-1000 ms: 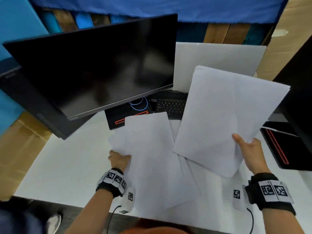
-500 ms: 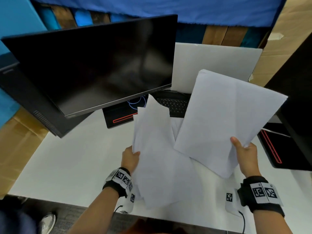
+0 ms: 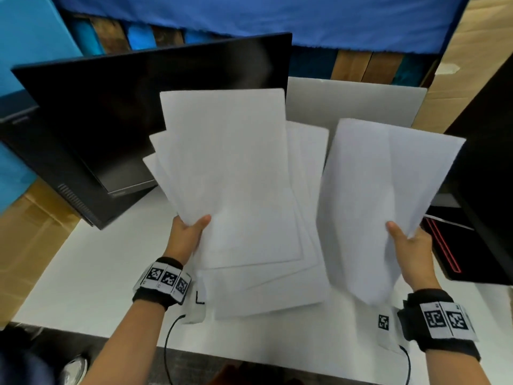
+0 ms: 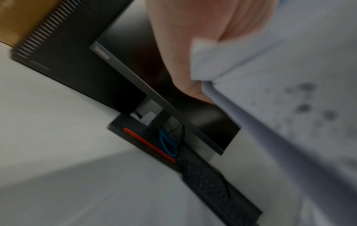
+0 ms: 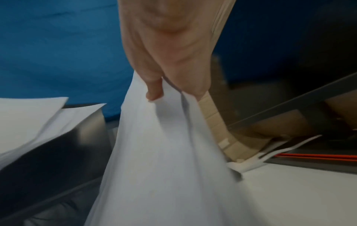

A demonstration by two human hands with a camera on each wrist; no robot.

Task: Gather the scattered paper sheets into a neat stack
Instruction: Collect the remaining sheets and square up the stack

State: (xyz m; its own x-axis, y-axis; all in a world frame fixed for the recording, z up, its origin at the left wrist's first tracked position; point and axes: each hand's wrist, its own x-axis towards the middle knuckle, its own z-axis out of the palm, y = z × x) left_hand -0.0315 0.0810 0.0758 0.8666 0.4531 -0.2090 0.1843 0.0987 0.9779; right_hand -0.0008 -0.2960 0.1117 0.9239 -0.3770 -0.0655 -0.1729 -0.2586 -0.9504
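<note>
My left hand (image 3: 190, 232) grips a fanned bundle of several white paper sheets (image 3: 233, 184) by its lower left edge, thumb on top, lifted above the white table (image 3: 91, 273). In the left wrist view the fingers (image 4: 185, 64) pinch the paper corner (image 4: 208, 61). My right hand (image 3: 408, 243) holds a second bunch of white sheets (image 3: 383, 190) by its lower right edge, upright and slightly bowed. The right wrist view shows thumb and finger (image 5: 154, 87) pinching that paper (image 5: 164, 152). The two bundles hang side by side, not touching.
A black monitor (image 3: 133, 115) stands tilted at the back left, close behind the left bundle. A white board (image 3: 355, 104) leans at the back. A black device with red stripes (image 3: 455, 251) sits at the right. The keyboard (image 4: 208, 182) lies beneath the papers.
My left hand lifted its sheets off the table and swung them up into a raised fan. The right bundle shifted slightly rightward and stands more upright.
</note>
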